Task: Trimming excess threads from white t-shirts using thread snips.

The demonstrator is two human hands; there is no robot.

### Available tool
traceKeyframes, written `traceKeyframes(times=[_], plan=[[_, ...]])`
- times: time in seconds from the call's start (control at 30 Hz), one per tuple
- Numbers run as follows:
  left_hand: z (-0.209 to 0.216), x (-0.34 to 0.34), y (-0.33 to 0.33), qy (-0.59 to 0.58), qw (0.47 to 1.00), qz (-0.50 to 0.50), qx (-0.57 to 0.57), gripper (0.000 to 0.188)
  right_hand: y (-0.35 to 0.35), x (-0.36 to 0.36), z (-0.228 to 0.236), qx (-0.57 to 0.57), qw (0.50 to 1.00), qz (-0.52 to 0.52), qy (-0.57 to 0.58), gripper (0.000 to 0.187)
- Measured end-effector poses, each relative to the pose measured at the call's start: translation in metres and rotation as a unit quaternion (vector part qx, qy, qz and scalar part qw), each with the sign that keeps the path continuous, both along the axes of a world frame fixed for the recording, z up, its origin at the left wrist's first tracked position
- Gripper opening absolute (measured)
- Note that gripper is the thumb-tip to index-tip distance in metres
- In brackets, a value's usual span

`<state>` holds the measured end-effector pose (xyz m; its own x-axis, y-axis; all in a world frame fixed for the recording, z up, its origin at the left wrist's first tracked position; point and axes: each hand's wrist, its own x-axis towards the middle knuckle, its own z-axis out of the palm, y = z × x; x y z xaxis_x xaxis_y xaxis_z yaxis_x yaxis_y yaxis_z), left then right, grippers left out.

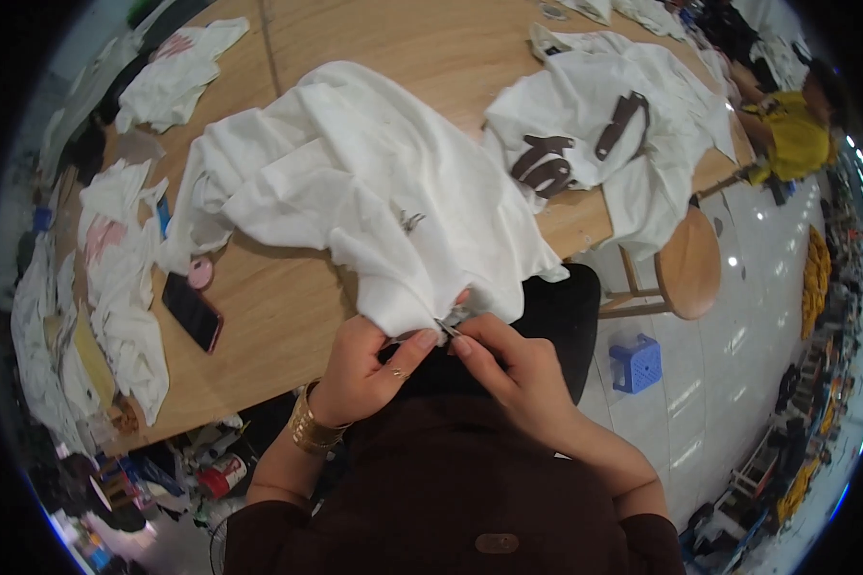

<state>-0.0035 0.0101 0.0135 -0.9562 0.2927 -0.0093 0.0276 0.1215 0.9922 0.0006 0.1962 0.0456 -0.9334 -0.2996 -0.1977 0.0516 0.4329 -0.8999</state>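
A large white garment (355,182) lies crumpled over the near edge of the table, its closest end hanging toward my lap. My left hand (369,369), with a ring and a gold bracelet, pinches the hem of this cloth between thumb and fingers. Close beside it, my right hand (513,369) is closed on a small thin metal tool (447,329), whose tip meets the cloth at my left thumb. Whether the tool is tweezers or snips I cannot make out. A small grey print or tangle (410,221) shows on the garment's middle.
On the wooden table (259,307) lie a dark phone (193,312), a pink round item (200,272) and more white garments (125,287). A brown-printed white garment (585,125) is at right. Beyond stand a wooden stool (690,264), a blue plastic stool (636,364) and a person in yellow (798,134).
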Motion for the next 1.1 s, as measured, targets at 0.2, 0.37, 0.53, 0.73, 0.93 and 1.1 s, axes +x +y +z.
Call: traceKeyframes(times=[0.2,0.37,0.53,0.73,0.93,1.1], plan=[[0.003,0.002,0.008,-0.072,0.989,0.007,0.133,0.022,0.001,0.000,-0.003,-0.067,0.997,-0.020,-0.036,0.018],[0.001,0.005,0.009,-0.087,0.987,-0.008,0.137,0.022,0.013,-0.004,0.005,-0.112,0.987,-0.020,-0.118,0.020],[0.000,0.005,0.010,-0.099,0.985,0.010,0.138,0.022,0.015,-0.002,0.015,-0.069,0.991,0.026,-0.112,0.021],[0.001,0.006,0.006,-0.103,0.986,0.001,0.128,0.021,0.012,-0.003,0.015,-0.072,0.986,0.033,-0.145,0.024],[0.000,0.005,0.007,-0.094,0.986,-0.007,0.138,0.020,0.012,-0.003,0.012,-0.071,0.987,0.033,-0.140,0.024],[0.000,0.006,0.009,-0.081,0.989,-0.002,0.128,0.020,0.013,-0.005,0.012,-0.063,0.987,0.040,-0.144,0.025]])
